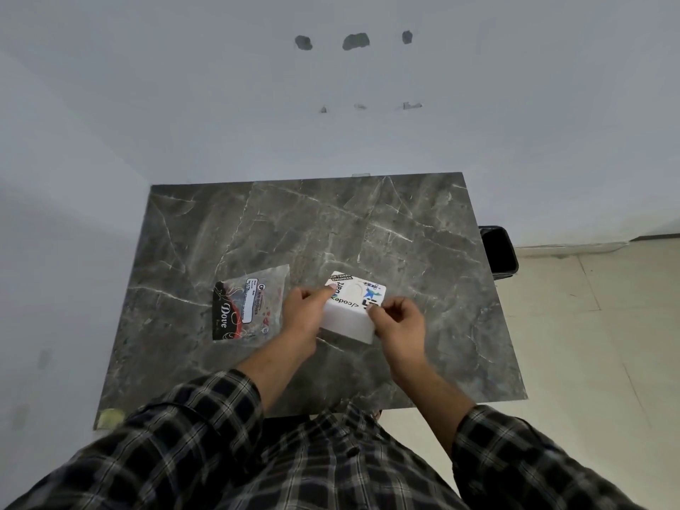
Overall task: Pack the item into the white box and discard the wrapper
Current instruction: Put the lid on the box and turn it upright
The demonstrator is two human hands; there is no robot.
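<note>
While both hands, left hand (301, 307) and right hand (399, 322), pinch the sticker-covered white box (353, 311), I risk it slipping off the grey marble worktop (331, 230).

Both hands closed on the white sticker-covered rectangular box (355, 307), the left hand (301, 311) at its left edge and the right hand (399, 322) at its right, so the box filled the gap between them. Just left of the left hand lay the clear plastic packet with black "Dove" print (248, 303), blocking a low sweep that way. Beyond both hands the grey veined marble tabletop (312, 222) lay bare up to the wall. Far right of the right hand, past the table edge, stood a black bin (498, 252).
</note>
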